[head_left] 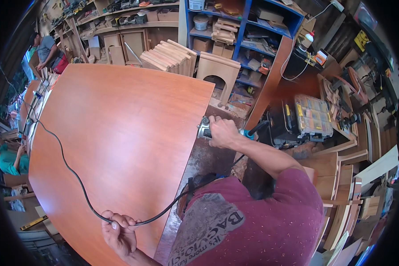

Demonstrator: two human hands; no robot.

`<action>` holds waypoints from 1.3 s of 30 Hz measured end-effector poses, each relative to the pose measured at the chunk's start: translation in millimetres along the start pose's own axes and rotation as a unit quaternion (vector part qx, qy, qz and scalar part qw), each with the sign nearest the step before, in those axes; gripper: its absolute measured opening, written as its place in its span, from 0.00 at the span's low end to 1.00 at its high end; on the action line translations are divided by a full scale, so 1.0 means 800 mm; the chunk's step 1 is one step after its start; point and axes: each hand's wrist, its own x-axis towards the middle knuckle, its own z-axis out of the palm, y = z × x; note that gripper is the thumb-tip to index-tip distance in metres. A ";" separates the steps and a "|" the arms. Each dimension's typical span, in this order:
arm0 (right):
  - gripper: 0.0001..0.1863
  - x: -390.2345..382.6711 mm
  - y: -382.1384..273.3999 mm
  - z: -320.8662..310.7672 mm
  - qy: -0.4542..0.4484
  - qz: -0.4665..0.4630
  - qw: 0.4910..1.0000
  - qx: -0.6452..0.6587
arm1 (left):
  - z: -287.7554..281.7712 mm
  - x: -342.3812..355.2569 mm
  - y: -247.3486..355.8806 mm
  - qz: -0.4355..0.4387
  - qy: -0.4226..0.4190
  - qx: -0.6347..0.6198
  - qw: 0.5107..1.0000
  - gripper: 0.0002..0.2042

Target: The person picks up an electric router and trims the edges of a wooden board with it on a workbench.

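Observation:
A large reddish-brown wooden panel [115, 124] lies in front of me. At its right edge, my right hand [221, 131] grips a power tool [203, 127] with a silver base and a teal body, held on its side against the edge. A black hose or cord leads off from the tool's rear. In the lower middle, my left hand [119, 228] holds a long black cable [82, 190] between thumb and fingers over the panel. The cable runs from the far left across the panel, through that hand and on past my body toward the right.
Blue shelves [237, 31], stacked wooden slats [166, 55] and an arched wooden piece [213, 68] stand beyond the panel. A parts organizer [312, 117] and timber boards [341, 186] are at right. Two other people [48, 53], [11, 159] work along the left side.

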 end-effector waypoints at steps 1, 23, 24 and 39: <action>0.34 -0.002 -0.003 -0.001 -0.003 -0.001 1.000 0.002 | -0.001 0.000 0.000 0.007 0.000 0.001 1.000 0.17; 0.36 -0.070 -0.078 0.023 0.004 0.006 1.000 -0.023 | -0.062 -0.094 0.063 -0.014 -0.007 0.004 1.000 0.15; 0.36 -0.072 -0.082 0.025 -0.001 0.013 1.000 -0.027 | -0.066 -0.097 0.066 -0.011 -0.001 0.002 1.000 0.15; 0.34 -0.126 -0.142 0.043 0.008 0.012 1.000 -0.022 | -0.122 -0.148 0.096 -0.020 -0.018 -0.014 1.000 0.13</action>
